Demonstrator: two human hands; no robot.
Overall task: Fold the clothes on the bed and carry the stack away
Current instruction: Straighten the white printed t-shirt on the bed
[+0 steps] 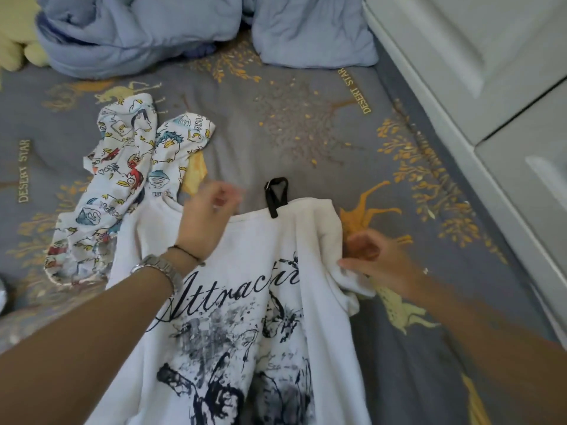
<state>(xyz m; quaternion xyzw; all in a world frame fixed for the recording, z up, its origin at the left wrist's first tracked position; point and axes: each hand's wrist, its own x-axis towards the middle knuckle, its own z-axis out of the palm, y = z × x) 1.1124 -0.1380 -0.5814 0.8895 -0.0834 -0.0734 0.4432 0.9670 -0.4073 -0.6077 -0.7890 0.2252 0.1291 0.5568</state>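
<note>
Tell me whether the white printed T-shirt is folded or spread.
Spread: the white printed T-shirt lies print-up on the bed, only its sleeve bunched in the right hand.

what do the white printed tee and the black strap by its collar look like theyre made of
White tee: soft matte knit, likely cotton jersey; it drapes and bunches where the right hand pinches its sleeve. Black strap: smoother, slightly shiny, maybe faux leather or webbing, with what looks like a buckle; too blurred to be sure.

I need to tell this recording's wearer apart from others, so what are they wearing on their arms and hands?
Both forearms are bare, with no sleeves in view. The left wrist carries a silver metal-link watch and, just beyond it toward the hand, a thin black cord bracelet. The left hand shows no rings. On the right hand, something small glints near the wrist, too small to identify.
</note>
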